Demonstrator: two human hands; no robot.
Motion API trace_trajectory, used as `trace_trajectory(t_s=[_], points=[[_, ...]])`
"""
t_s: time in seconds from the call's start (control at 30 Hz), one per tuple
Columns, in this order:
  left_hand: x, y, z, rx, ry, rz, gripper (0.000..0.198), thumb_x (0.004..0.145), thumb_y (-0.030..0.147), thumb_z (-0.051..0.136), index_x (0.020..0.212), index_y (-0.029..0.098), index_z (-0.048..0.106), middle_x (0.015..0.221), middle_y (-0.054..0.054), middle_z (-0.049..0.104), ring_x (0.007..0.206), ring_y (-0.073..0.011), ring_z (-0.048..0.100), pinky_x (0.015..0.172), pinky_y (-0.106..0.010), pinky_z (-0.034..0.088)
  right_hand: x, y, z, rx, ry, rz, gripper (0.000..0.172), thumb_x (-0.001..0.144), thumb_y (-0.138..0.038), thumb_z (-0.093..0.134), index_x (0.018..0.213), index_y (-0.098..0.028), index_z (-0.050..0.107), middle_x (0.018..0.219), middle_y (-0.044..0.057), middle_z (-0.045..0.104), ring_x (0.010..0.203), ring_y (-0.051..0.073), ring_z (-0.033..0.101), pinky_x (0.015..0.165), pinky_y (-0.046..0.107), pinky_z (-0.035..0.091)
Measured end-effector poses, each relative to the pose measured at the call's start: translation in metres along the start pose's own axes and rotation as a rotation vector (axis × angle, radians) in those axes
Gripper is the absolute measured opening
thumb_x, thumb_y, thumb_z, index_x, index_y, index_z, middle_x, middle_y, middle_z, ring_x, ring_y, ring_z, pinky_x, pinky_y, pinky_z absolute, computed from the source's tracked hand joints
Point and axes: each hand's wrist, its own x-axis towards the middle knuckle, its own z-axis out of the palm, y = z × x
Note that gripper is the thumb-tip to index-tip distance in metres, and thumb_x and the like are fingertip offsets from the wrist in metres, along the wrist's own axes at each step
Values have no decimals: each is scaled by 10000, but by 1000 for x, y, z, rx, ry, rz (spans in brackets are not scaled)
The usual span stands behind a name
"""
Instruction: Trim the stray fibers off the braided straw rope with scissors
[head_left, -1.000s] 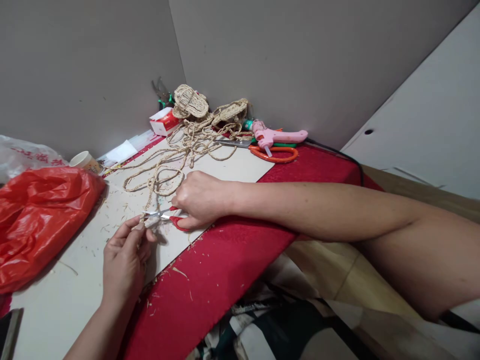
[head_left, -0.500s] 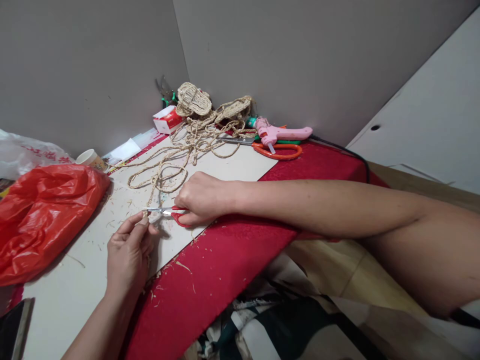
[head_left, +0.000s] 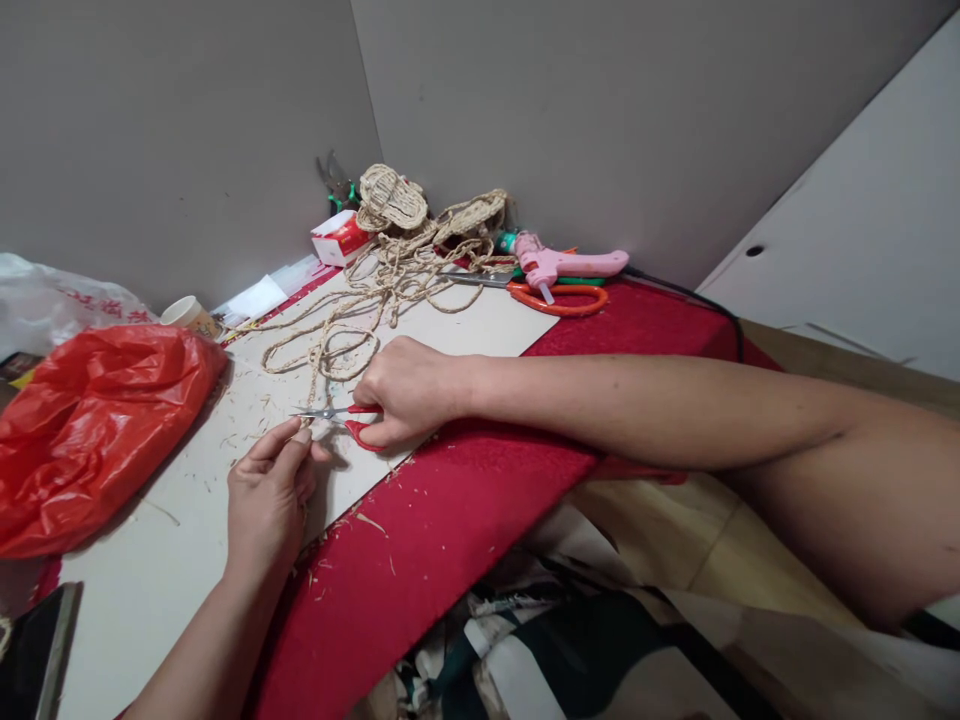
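Pinched between the thumb and fingers of my left hand (head_left: 274,490) is a braided straw cord (head_left: 312,385), which runs back over the white board to a tangled heap. My right hand (head_left: 405,393) grips red-handled scissors (head_left: 363,434) by the loops. Their blades point left and lie slightly apart at the cord, just above my left fingertips. The exact contact between blades and cord is too small to make out. Coils of the same cord (head_left: 397,275) spread behind both hands.
Woven straw pieces (head_left: 391,197), pliers (head_left: 335,185), a red-white box (head_left: 340,238), a pink glue gun (head_left: 562,264) and orange-handled scissors (head_left: 559,300) lie at the back. A red plastic bag (head_left: 105,430), paper cup (head_left: 189,314) and dark flat object (head_left: 34,650) sit left. Straw scraps litter the red cloth (head_left: 420,540).
The scissor blades have parted a little at the cord. My left hand appears slightly farther right, though the whole view has shifted a little too.
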Motion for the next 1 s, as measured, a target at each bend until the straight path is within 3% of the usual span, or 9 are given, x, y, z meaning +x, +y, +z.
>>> trace_trajectory(t_s=[0.27,0.53,1.0], points=[[-3,4,2,18,-12,8,379,610,286,832,921,131,682,596,-7,619,393,-28,278,378,-172,161,1,3,-1,74,-25,-24,263,797,-367,579,697,-168,721,612,21,637,500,93,252,540,281,194],[-2,2,1,-12,-14,6,352,614,256,829,892,133,651,587,-16,629,395,-27,280,382,-168,179,0,5,2,142,28,4,321,762,-444,574,645,-171,695,527,-1,571,490,91,203,530,275,186],[-1,3,2,-27,-21,20,328,625,240,811,893,130,657,606,-13,637,383,-15,265,373,-157,174,1,6,-2,62,-11,-29,304,809,-398,562,719,-165,734,637,31,666,499,98,306,535,282,196]])
